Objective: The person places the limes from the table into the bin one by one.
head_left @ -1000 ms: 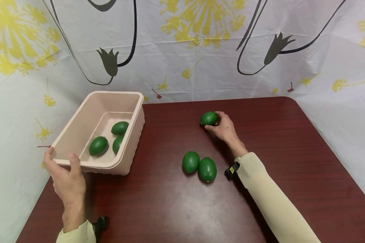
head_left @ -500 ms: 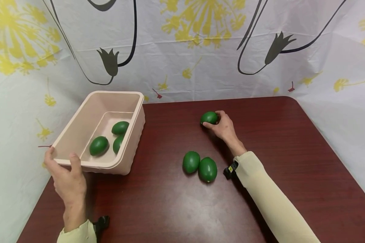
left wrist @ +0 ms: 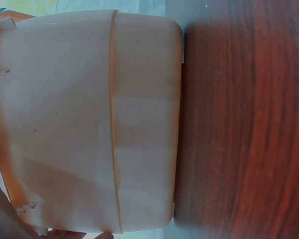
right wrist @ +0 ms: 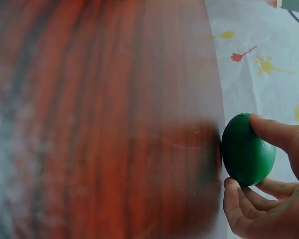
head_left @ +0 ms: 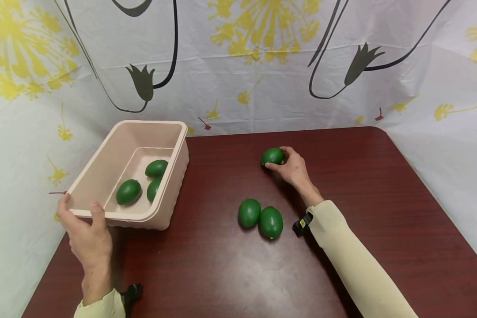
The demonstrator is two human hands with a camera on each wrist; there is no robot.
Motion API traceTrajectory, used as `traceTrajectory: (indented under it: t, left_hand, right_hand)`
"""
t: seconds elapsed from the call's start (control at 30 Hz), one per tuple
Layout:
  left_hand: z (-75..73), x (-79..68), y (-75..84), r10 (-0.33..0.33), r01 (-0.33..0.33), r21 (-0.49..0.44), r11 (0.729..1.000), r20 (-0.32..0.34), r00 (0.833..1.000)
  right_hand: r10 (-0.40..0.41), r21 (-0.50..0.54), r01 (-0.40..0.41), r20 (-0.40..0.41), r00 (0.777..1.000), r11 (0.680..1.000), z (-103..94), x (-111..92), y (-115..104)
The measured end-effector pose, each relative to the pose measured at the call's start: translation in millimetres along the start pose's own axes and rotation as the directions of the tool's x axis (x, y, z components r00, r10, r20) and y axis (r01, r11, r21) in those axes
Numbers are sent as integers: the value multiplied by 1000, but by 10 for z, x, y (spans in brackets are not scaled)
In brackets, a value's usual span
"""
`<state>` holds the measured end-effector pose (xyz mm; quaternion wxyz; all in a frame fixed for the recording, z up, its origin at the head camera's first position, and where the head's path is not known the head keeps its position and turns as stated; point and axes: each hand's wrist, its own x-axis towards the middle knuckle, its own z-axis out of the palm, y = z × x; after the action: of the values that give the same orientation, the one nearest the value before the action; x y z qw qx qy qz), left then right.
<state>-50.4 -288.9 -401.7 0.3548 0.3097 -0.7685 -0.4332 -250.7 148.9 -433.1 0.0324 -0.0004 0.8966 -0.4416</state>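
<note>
My right hand pinches a glossy green lime between thumb and fingers, over the far part of the table. In the right wrist view the thumb lies on one end of the lime and fingertips touch the other. My left hand grips the near left corner of a pale pink plastic bin, its thumb over the rim. Inside the bin lie a lime and two more by the right wall, one partly hidden. The left wrist view is mostly filled by the bin's outer wall.
Two limes lie side by side mid-table, a left one and a right one. The dark reddish wooden table ends at the back against a white patterned sheet. The bin stands at the table's left side.
My right thumb has shifted slightly up onto the near side of the lime, which stays in about the same place. The left hand, the bin and the other limes have not moved.
</note>
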Motion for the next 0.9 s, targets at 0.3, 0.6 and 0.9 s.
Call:
traceTrajectory:
  t: [0.3, 0.6, 0.9]
  left_hand:
    - [-16, 3, 3, -9, 9, 5, 1000, 1, 1000]
    - [-20, 12, -7, -19, 19, 4, 1000, 6, 1000]
    - [3, 8, -8, -13, 13, -1, 1000, 1, 1000]
  right_hand:
    - [9, 8, -9, 4, 1000, 1000, 6, -46, -11]
    - [9, 11, -9, 8, 1000, 1000, 25, -98, -44]
    - [-4, 21, 3, 10, 1000, 1000, 26, -146, -83]
